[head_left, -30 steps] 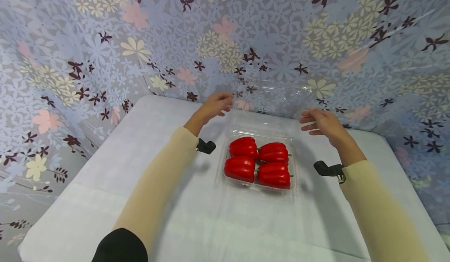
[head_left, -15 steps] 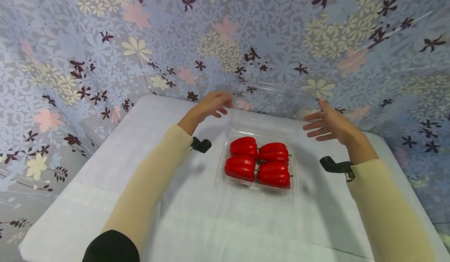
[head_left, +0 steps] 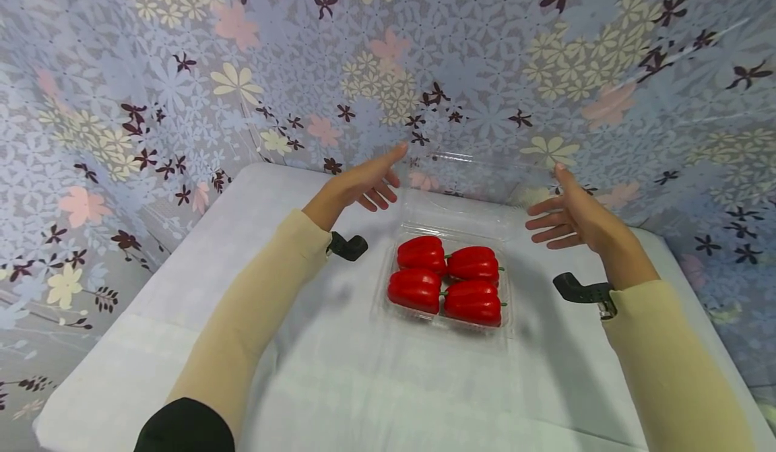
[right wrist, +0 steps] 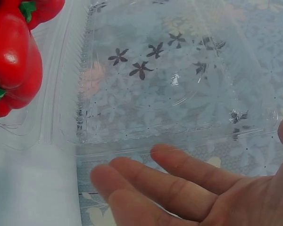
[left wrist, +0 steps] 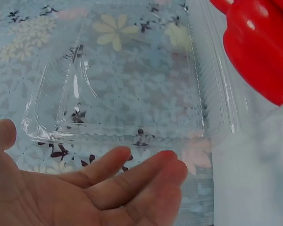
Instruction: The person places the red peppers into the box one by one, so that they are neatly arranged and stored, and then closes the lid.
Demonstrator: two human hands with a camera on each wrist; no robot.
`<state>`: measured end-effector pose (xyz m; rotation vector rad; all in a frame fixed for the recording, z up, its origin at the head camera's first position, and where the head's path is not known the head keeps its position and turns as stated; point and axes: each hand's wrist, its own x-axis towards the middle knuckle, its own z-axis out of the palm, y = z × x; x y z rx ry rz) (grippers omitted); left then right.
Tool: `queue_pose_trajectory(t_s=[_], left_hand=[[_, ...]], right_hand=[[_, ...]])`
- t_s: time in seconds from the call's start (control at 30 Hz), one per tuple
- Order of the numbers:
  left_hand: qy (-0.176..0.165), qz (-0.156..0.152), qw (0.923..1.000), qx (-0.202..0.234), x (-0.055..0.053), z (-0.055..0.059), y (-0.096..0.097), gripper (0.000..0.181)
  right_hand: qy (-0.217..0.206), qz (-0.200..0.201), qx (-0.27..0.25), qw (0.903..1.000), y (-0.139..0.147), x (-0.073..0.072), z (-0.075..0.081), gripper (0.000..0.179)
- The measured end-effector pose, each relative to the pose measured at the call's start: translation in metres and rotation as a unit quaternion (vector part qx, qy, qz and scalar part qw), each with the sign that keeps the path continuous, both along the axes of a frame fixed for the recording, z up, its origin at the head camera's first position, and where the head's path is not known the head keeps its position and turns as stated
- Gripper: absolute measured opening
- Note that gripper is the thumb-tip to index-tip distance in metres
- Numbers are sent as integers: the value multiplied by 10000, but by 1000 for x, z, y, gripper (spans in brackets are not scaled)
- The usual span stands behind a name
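Several red bell peppers (head_left: 473, 302) with green stems lie on their sides in a clear plastic clamshell container (head_left: 469, 331) in the head view. Its transparent lid (left wrist: 137, 89) stands tipped back from the rear edge. My left hand (head_left: 366, 181) is at the lid's left side, thumb raised and fingers extended. On the opposite side, my right hand (head_left: 578, 219) has its fingers spread and thumb up. Neither hand grips anything. In the right wrist view, the fingertips lie just beside the lid's edge (right wrist: 179, 136); whether they touch it I cannot tell.
A white-covered table (head_left: 327, 384) carries the container near its far middle. Behind it hangs a flower-patterned cloth (head_left: 291, 54), close to the raised lid. Black wrist mounts (head_left: 348, 245) project inward from both wrists.
My right hand has moved right, away from the lid, and its fingers have spread. The left hand's thumb has lifted and its fingers have straightened. The peppers and container have stayed put.
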<state>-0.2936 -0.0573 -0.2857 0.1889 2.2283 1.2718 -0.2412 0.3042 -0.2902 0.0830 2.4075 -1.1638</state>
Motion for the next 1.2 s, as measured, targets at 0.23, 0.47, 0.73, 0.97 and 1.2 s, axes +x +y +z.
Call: queue_pose_trajectory(t_s=[0.23,0.47,0.73,0.97,1.2], left_hand=[[-157,-7,9999,23,4,1,3,97],[-321,268,9989,193,3,0,3,97],[-261,345,9983,383,4,-2,3,91],[-234,382,9977,512,4,-3,1,90],[-201,351,9982,442,5,-3,-1,90]], right_hand=[[-102,151,-199,9996,1,8,2,118],[-127,87,-391,9991,-2,10,1,114],[-81,28,-505,9987,-3,13,0,114],[31,95,-595,9982,-4,13,-2,111],[104,156,-555,9983,-4,13,-4,109]])
